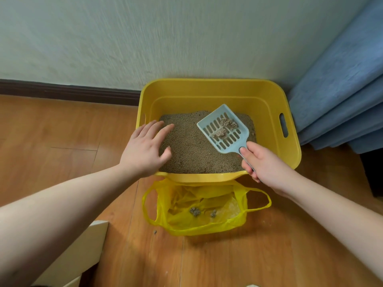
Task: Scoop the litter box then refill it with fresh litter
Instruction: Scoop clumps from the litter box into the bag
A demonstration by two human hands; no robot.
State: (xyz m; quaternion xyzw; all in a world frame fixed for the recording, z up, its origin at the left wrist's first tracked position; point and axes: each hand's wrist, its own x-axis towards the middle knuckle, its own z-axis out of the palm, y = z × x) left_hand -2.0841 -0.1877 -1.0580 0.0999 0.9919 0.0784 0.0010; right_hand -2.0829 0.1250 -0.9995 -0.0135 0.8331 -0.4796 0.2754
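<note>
Right now my right hand (267,164) is clenched round the handle of the blue scoop (224,129), which I hold level above the litter (186,150) in the yellow litter box (290,154), two clumps (224,127) resting on its slots. My left hand (145,148) lies flat and released on the box's near-left rim, steadying it. I judge the next move is a gentle shake to sift loose grains, then a level carry to the yellow bag (196,210) on the floor just in front, tipping only once over its mouth.

Pale textured wall (145,38), dark baseboard (68,92), wooden floor (51,131), blue curtain (339,96).
</note>
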